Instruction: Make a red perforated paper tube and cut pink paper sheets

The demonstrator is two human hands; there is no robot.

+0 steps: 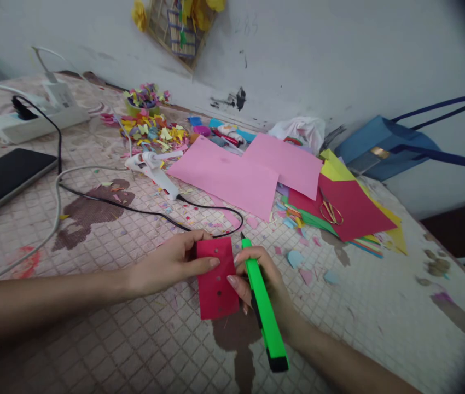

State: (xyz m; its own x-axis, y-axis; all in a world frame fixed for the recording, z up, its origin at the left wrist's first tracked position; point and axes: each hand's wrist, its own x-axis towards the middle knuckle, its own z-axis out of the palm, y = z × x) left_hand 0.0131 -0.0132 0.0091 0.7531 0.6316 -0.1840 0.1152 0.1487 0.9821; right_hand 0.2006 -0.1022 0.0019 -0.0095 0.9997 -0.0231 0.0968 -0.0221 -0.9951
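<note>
A small red paper rectangle [218, 301] with a column of several dark dots or holes stands tilted up above the table, in the middle of the head view. My left hand [175, 257] grips its left edge, thumb across the front and fingers behind. In my right hand [269, 279] lies a green utility knife [264, 306] with a black slider and black end; its dark tip points up and away, beside the paper's top right corner. The right fingertips also touch the paper's right edge. Part of the right fingers is hidden behind the knife.
Beyond the hands lie a white glue gun [154, 172] with a black cord, pink sheets [228, 178], a red sheet [351, 205] and gold scissors [331, 212]. Paper scraps [150, 131] heap at the back. A black tablet [6, 178] and power strip [39, 123] are left, a blue bag [388, 145] right.
</note>
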